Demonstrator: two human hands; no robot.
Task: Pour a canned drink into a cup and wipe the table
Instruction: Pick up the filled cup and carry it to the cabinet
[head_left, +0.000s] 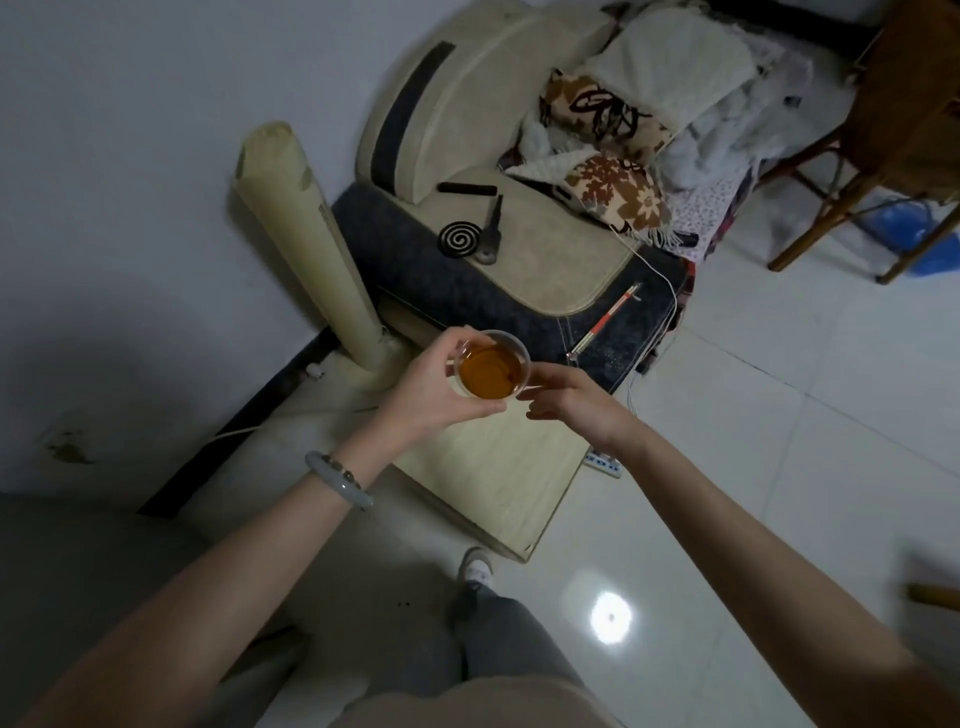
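Bare arms, two bracelets, grey trousers

My left forearm (234, 571) and right forearm (727, 530) are bare all the way to the near edge. At the wrist of my left hand (431, 400) I wear a smooth, pale grey-white bangle (343, 486). Touching it on the far side is a thinner bead bracelet (345, 472) with dark and amber-toned beads. At the near edge my beige top (467, 701) shows, with grey trousers (493, 639) and a pale shoe (475, 564) beyond it.
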